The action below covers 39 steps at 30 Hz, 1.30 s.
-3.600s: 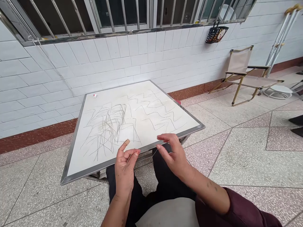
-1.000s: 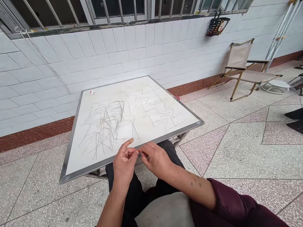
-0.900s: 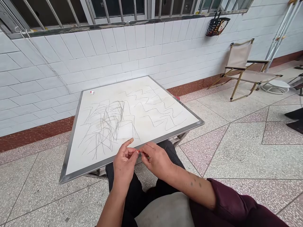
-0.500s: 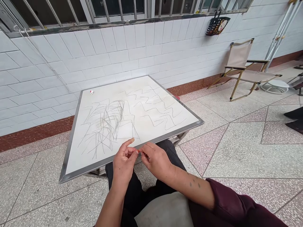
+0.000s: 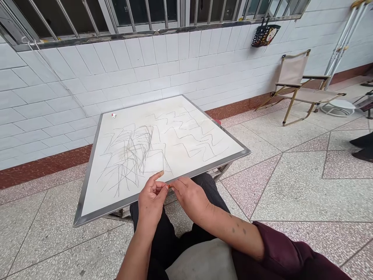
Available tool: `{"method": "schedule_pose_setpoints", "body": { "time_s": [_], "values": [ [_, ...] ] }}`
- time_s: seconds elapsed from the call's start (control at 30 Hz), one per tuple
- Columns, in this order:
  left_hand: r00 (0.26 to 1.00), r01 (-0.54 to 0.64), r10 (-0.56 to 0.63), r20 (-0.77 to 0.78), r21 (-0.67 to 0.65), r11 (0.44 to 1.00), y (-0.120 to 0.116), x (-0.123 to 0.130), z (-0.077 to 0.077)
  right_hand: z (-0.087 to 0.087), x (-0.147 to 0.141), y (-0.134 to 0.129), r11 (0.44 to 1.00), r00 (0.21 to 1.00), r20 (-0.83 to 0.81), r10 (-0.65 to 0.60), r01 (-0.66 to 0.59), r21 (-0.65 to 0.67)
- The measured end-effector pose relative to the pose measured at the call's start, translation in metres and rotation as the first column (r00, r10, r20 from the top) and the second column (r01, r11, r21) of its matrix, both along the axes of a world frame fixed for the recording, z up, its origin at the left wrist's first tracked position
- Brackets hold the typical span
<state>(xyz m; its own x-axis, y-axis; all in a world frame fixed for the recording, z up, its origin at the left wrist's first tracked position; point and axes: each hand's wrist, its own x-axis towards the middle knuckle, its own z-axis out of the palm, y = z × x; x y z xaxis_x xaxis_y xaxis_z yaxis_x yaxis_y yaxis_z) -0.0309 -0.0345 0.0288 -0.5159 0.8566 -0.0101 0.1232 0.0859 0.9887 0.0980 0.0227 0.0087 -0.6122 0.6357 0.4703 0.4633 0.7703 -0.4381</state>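
My left hand [image 5: 150,199] pinches something too fine to make out [image 5: 168,186] at the fingertips, my right hand [image 5: 190,200] narrowed just beside it, both by the near edge of the scribbled steel-rimmed worktop [image 5: 116,206].

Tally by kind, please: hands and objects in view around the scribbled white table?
Hands: 2 (left hand, right hand)
White metal-edged table: 1
Folding chair: 1
Crutches: 2
Wall basket: 1
Small white-and-red item: 1
Total: 8
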Motion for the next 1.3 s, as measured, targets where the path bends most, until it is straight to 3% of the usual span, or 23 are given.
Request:
{"method": "schedule_pose_setpoints", "body": {
  "time_s": [0.1, 0.17, 0.23, 0.3, 0.37, 0.43, 0.53, 0.6, 0.8, 0.97, 1.03, 1.1, 1.3],
  "values": [
    [0.999, -0.042, 0.042, -0.003, 0.008, 0.999, 0.0, -0.005, 0.002, 0.02, 0.013, 0.001, 0.997, 0.988, -0.144, 0.048, -0.037, 0.074],
    [0.997, -0.073, 0.073, -0.001, 0.011, 0.997, -0.001, -0.009, 0.004, 0.032, 0.029, 0.009, 0.999, 0.952, -0.306, 0.028, -0.013, 0.051],
    [0.995, -0.096, 0.095, 0.011, 0.016, 0.995, -0.003, -0.013, 0.007, 0.034, 0.044, 0.019, 0.994, 0.887, -0.448, -0.11, 0.089, -0.068],
    [0.994, -0.1, 0.1, 0.032, 0.016, 0.995, -0.005, -0.017, 0.008, 0.024, 0.054, 0.029, 0.957, 0.829, -0.508, -0.233, 0.103, -0.271],
    [0.994, -0.099, 0.098, 0.053, 0.008, 0.995, -0.007, -0.019, 0.008, 0.006, 0.057, 0.034, 0.864, 0.828, -0.497, -0.262, -0.028, -0.502],
    [0.993, -0.098, 0.098, 0.069, 0.002, 0.995, -0.006, -0.02, 0.008, -0.012, 0.055, 0.031, 0.716, 0.854, -0.486, -0.185, -0.222, -0.662],
    [0.993, -0.098, 0.097, 0.072, 0.003, 0.995, -0.004, -0.018, 0.008, -0.027, 0.048, 0.023, 0.479, 0.851, -0.522, -0.059, -0.435, -0.763],
    [0.993, -0.093, 0.092, 0.072, 0.005, 0.996, -0.002, -0.016, 0.008, -0.029, 0.044, 0.018, 0.373, 0.845, -0.534, -0.039, -0.483, -0.792],
    [0.995, -0.084, 0.083, 0.056, 0.018, 0.996, -0.002, -0.011, 0.011, -0.03, 0.04, 0.018, 0.183, 0.831, -0.53, -0.171, -0.501, -0.846],
    [0.999, -0.042, 0.042, -0.004, 0.079, 0.996, 0.003, -0.011, 0.011, -0.031, 0.039, 0.015, 0.059, 0.832, -0.518, -0.2, -0.517, -0.854],
    [0.999, -0.021, 0.023, -0.027, 0.075, 0.997, 0.007, -0.012, 0.01, -0.029, 0.039, 0.014, 0.037, 0.834, -0.509, -0.214, -0.514, -0.857],
    [0.999, 0.007, -0.005, -0.039, 0.051, 0.999, 0.01, -0.014, 0.011, -0.027, 0.038, 0.013, 0.058, 0.832, -0.501, -0.239, -0.503, -0.862],
    [0.995, 0.088, -0.087, -0.049, 0.017, 0.996, 0.01, -0.016, 0.017, -0.028, 0.039, 0.017, 0.278, 0.795, -0.541, -0.275, -0.473, -0.836]
  ]
}}
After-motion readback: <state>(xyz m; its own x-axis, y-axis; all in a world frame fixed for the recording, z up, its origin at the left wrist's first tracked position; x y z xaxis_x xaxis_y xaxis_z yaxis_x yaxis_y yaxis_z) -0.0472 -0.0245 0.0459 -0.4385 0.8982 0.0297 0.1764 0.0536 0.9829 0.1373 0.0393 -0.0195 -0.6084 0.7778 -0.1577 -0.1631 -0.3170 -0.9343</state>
